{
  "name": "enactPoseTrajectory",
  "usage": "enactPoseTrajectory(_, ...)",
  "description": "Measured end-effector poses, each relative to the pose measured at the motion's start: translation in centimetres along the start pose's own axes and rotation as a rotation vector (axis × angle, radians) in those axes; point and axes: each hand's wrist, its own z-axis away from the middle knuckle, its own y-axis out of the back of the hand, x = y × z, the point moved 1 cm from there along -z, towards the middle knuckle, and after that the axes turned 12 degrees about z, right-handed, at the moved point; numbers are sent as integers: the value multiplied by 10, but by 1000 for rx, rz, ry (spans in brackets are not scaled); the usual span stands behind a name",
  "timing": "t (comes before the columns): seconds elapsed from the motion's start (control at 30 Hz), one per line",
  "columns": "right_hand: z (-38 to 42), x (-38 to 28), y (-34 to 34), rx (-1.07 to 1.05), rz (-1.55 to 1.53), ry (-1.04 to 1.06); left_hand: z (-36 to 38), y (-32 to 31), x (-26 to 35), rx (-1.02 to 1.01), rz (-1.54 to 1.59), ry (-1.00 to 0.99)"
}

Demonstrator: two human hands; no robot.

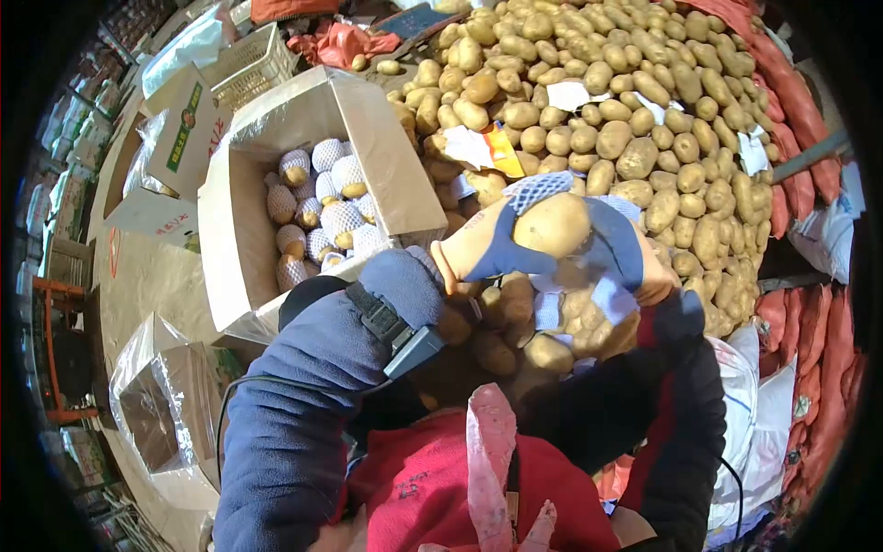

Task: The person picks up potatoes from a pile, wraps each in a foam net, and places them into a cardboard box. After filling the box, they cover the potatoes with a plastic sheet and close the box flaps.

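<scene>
Both hands wear orange and blue gloves and meet in front of me over a large heap of potatoes. My left hand and my right hand together hold one big potato, with a white foam net sleeve stretched around it at the top and sides. To the left stands an open cardboard box holding several potatoes in net sleeves.
Loose white sleeves and paper scraps lie on the heap. Red mesh sacks border the pile at right. More cardboard boxes, a plastic-lined box and a white basket stand at left. A pink plastic bag hangs at my chest.
</scene>
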Motion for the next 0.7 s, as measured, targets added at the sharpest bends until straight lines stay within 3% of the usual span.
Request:
enactPoseTrajectory(0.07, 8, 27, 0, 123, -401, -159, 0, -5, 4, -5, 67, -13)
enactPoseTrajectory(0.13, 28, 66, 1, 169, -410, -190, 12, -17, 20, -19, 859, 398)
enactPoseTrajectory(0.17, 51, 94, -2, 193, 192, 89, 22, -23, 12, 17, 1055, 493)
enactPoseTrajectory(0.27, 19, 81, -29, 59, 258, 149, 47, -31, -6, 221, 1380, 676)
enactPoseTrajectory(0.33, 0, 58, -28, 36, 248, 181, 43, -20, 0, 190, 1363, 650)
enactPoseTrajectory(0.4, -15, 39, -21, 185, 2, 100, 36, -9, -9, 255, 1279, 701)
enactPoseTrajectory(0.43, -24, 39, -20, 278, -130, 47, 26, -14, -11, 359, 1095, 432)
enactPoseTrajectory(0.47, -27, 48, -21, 385, -273, -56, 19, -3, 5, 256, 886, 325)
enactPoseTrajectory(0.53, -10, 24, -50, 342, 189, 171, 22, 14, 2, 452, 583, 440)
enactPoseTrajectory(0.57, -10, -2, -59, 280, 480, 427, 23, 24, -1, 487, 489, 427)
enactPoseTrajectory(0.6, -10, -20, -63, 126, 464, 327, 25, 39, -4, 516, 393, 420)
enactPoseTrajectory(0.63, -11, -18, -63, 130, 418, 309, 26, 63, -8, 556, 386, 303)
enactPoseTrajectory(0.7, -9, -2, -56, 145, 330, 205, 33, 120, 16, 631, 211, 384)
